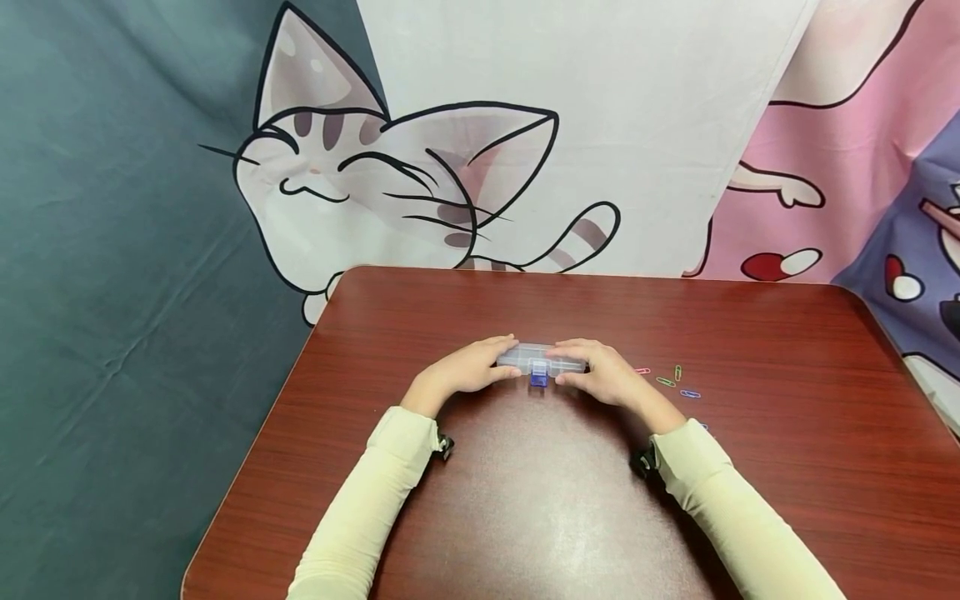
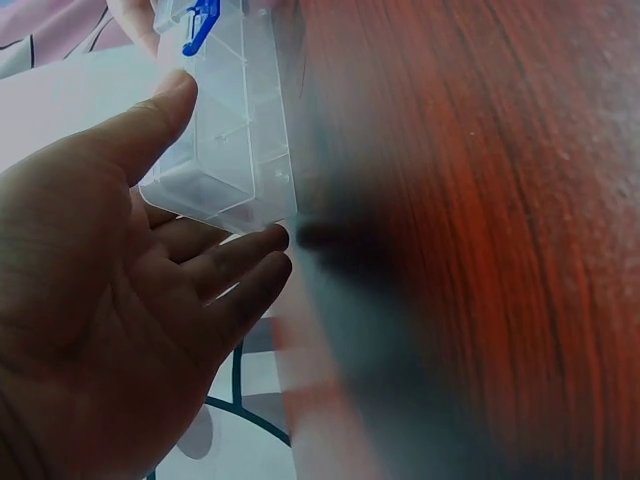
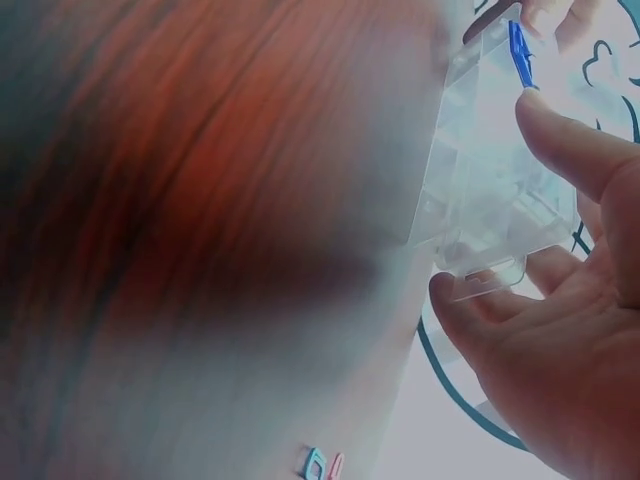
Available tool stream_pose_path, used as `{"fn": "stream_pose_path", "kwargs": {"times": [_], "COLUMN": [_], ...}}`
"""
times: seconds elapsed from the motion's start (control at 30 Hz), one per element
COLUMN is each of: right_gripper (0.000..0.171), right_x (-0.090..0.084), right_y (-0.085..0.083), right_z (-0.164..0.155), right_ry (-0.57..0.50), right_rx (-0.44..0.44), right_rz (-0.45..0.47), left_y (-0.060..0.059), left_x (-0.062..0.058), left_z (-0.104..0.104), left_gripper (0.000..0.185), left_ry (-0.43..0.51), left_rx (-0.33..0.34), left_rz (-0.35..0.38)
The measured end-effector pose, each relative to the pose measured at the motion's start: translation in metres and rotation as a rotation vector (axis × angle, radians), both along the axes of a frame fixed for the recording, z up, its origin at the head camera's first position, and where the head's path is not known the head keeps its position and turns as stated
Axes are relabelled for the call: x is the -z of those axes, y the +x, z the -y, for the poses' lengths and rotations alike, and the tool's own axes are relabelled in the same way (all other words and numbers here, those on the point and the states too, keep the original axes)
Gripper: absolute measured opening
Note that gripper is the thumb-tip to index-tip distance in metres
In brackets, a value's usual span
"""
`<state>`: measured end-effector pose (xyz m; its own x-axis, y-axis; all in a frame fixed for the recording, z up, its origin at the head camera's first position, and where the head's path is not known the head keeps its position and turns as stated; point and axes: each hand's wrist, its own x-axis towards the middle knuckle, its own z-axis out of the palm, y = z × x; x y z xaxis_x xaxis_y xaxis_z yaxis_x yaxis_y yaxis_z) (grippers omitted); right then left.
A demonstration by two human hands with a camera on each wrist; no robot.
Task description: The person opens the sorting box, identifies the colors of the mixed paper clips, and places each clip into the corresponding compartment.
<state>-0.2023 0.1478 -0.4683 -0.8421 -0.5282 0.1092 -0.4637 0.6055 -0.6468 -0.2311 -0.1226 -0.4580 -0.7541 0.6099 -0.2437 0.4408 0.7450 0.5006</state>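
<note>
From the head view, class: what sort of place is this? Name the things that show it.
Probably a staged indoor tabletop set, not a workshop: a reddish wooden table backed by cartoon cat cloths, with a clear plastic box held by both hands and coloured paper clips beside it.

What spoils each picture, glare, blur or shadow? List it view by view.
Head view: sharp, but lamp glare whitens the near part of the table. Left wrist view: the clear box and left hand are crisp, while the tabletop smears, with a dark shadow below the box. Right wrist view: the wood is badly blurred, the right hand softly focused.
</note>
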Motion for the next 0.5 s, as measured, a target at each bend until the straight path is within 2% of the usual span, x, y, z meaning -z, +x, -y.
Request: {"fn": "stream_pose_path", "kwargs": {"times": [0.5], "right_gripper": [0.043], "right_x": [0.0014], "right_y": [0.0016], "right_z": [-0.0021], "right_ry": [0.057], "right_rx": [-0.05], "right_rz": [-0.005], "left_y": [0.0067], "left_x": [0.0017], "left_z": [-0.0037], "left_gripper": [0.072], "left_ry": [-0.052], "left_rx": [-0.019], "left_rz": [-0.064]}}
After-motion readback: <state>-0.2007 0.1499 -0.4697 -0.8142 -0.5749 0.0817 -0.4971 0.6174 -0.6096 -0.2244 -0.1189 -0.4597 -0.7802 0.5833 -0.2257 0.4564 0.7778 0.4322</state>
